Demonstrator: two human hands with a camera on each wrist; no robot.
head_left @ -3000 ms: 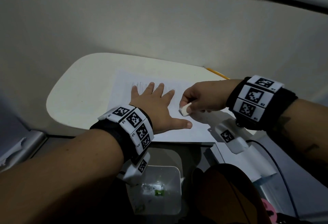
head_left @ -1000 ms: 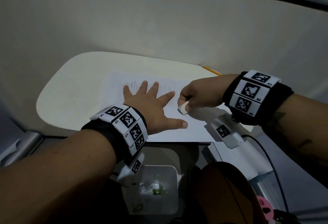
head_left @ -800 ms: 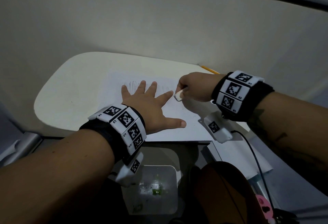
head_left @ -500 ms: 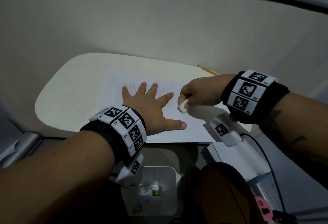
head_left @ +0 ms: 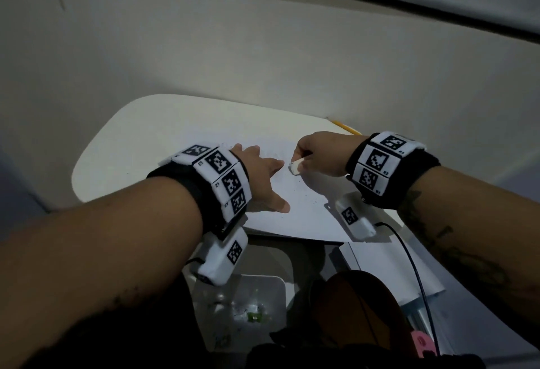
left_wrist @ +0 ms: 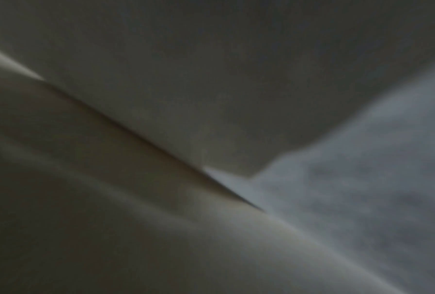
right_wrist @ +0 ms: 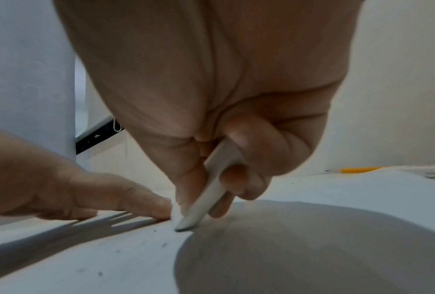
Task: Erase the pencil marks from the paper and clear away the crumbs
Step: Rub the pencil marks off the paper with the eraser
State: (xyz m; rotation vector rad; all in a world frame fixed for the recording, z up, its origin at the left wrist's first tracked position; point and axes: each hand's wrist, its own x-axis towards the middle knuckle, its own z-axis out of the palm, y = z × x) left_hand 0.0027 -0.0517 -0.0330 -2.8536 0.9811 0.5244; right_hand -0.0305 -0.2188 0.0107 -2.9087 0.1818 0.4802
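A: Head view first. Left hand (head_left: 261, 177) flat on the paper (head_left: 306, 210), fingers spread and straight, thumb out toward the near edge. Pressing the sheet down, gripping nothing.

B: Noted. Right hand (head_left: 320, 153)?

A: Curled, pinching a white eraser (head_left: 295, 167) between thumb and fingers. Eraser tip down on the paper, just beside the left index fingertip. Paper lying on a pale rounded table (head_left: 140, 146), near edge overhanging toward the body. Dark crumbs (head_left: 314, 202) scattered on the sheet below the eraser. Yellow pencil (head_left: 344, 127) at the far edge of the table, behind the right wrist, well apart from the eraser.

B: Below the table?

A: White bin (head_left: 248, 310) with scraps inside, under the left wrist.

B: Left wrist view?

A: Dark and blurred. Only pale surfaces and a diagonal edge; cannot tell hand or paper apart here.

B: Right wrist view, then.

A: Close under the right hand (right_wrist: 211, 99). Eraser (right_wrist: 211, 191) tilted, thumb on one side, fingers on the other, lower tip touching the paper (right_wrist: 337, 195). Left hand (right_wrist: 73, 191) lying flat beside it, fingertip next to the eraser tip. Crumbs (right_wrist: 164, 244) as small dark specks in front of the eraser. Pencil (right_wrist: 360, 169) visible as a yellow strip far right.
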